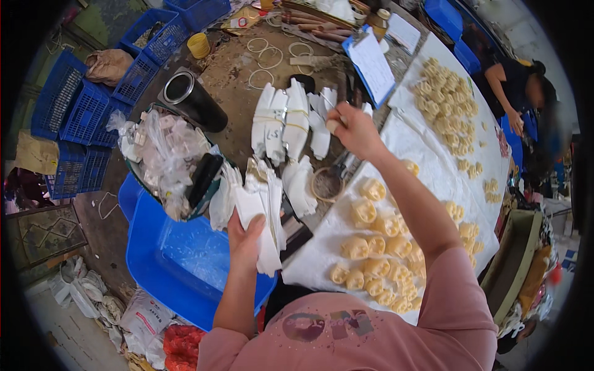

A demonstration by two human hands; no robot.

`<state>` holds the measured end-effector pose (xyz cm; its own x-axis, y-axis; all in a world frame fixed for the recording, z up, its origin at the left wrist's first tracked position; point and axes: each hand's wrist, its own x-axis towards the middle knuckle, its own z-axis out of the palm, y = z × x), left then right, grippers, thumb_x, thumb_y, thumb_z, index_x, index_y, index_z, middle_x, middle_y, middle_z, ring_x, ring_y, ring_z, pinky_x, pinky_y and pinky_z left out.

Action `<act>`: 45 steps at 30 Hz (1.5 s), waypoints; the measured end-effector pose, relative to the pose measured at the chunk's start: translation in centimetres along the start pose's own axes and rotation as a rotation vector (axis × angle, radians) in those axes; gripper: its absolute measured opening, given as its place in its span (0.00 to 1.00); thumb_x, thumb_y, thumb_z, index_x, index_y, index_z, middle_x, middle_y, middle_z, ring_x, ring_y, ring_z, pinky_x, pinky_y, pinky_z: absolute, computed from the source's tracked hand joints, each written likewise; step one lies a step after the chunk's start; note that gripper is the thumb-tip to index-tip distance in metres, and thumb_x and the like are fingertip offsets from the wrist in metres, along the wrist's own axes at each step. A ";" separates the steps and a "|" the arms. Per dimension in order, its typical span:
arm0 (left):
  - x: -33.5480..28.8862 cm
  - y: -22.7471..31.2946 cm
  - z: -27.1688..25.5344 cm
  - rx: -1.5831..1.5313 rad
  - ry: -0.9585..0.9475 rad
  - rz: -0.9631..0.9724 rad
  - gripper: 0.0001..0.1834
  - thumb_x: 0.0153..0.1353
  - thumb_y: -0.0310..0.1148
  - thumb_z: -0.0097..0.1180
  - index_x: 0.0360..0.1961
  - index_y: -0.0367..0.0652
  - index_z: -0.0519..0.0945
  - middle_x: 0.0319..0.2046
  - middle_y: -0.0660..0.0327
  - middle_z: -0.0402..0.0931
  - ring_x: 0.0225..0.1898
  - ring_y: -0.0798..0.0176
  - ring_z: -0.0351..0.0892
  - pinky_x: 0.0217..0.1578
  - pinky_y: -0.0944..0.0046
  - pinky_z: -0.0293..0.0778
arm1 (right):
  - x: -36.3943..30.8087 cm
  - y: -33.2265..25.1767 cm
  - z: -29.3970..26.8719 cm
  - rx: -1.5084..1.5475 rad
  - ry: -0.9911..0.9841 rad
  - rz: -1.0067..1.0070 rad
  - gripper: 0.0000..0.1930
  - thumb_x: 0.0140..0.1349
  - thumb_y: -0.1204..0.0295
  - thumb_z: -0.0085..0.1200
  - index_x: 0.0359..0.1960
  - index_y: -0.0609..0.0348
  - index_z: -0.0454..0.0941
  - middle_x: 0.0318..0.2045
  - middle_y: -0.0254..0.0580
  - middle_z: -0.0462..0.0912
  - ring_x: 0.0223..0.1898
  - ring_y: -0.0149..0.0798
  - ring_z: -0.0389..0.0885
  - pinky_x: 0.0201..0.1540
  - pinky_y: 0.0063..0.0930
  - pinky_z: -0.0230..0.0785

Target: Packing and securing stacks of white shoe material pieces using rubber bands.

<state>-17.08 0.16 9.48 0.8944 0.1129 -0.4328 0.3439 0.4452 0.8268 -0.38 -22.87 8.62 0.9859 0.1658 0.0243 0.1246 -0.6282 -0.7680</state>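
Observation:
My left hand (245, 238) is closed round a long white block (263, 210) with an uneven outline, which looks like a mould piece. My right hand (354, 128) grips a small thing with a pale rounded end (333, 126); most of it is hidden in my fingers. Just left of it lie white bundled blocks (272, 127) with bands round them, and a loose white piece (320, 133). Another white piece (300, 187) rests between my hands. Close by stands a small round container (328, 184) with a tan rim.
Cream-coloured hollow pieces (374, 244) spread over a white sheet (396, 154) on the right. A blue tub (185, 253), a bag-filled container (164, 148) and a black tumbler (195, 102) stand left. Rubber bands (266, 57) and a clipboard (371, 65) lie farther back. A co-worker (513, 86) is far right.

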 end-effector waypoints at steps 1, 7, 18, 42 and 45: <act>0.6 0.2 -0.4 -0.023 0.033 -0.025 0.29 0.52 0.20 0.47 0.58 0.34 0.60 0.46 0.51 0.71 0.41 0.57 0.77 0.43 0.61 0.72 | 3.0 0.2 0.4 -0.076 -0.020 -0.060 0.08 0.50 0.73 0.51 0.31 0.63 0.73 0.27 0.54 0.78 0.33 0.54 0.77 0.35 0.38 0.69; 3.0 0.0 -4.2 -0.033 0.046 -0.014 0.38 0.48 0.26 0.55 0.61 0.33 0.54 0.54 0.54 0.64 0.56 0.60 0.64 0.56 0.62 0.58 | 17.0 0.2 7.8 -0.451 -0.101 -0.028 0.10 0.47 0.74 0.52 0.34 0.60 0.75 0.36 0.51 0.79 0.40 0.52 0.77 0.42 0.41 0.70; 4.5 1.3 -4.2 0.005 0.030 0.078 0.46 0.43 0.43 0.66 0.57 0.27 0.57 0.49 0.51 0.67 0.51 0.61 0.69 0.50 0.63 0.64 | 23.7 2.5 15.1 -0.696 -0.212 -0.006 0.10 0.48 0.75 0.52 0.35 0.61 0.77 0.37 0.54 0.79 0.43 0.51 0.77 0.45 0.39 0.71; 0.6 3.1 1.5 -0.086 -0.614 -0.103 0.51 0.33 0.34 0.69 0.59 0.31 0.56 0.46 0.53 0.71 0.46 0.59 0.73 0.47 0.63 0.69 | -3.6 -8.3 -0.1 0.827 -0.723 0.204 0.09 0.55 0.78 0.48 0.38 0.60 0.73 0.29 0.32 0.72 0.25 0.24 0.68 0.27 0.18 0.62; -1.6 2.5 2.4 -0.025 -0.644 -0.114 0.44 0.35 0.30 0.68 0.55 0.29 0.62 0.45 0.55 0.71 0.47 0.62 0.72 0.48 0.65 0.66 | -7.1 -6.7 -1.7 1.041 -0.628 0.374 0.08 0.57 0.77 0.49 0.39 0.59 0.72 0.28 0.31 0.72 0.18 0.20 0.61 0.19 0.15 0.53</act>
<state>-16.95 -1.05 13.14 0.8479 -0.4871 -0.2092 0.4468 0.4444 0.7765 -8.03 -21.12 14.74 0.6839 0.6172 -0.3890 -0.5762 0.1298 -0.8070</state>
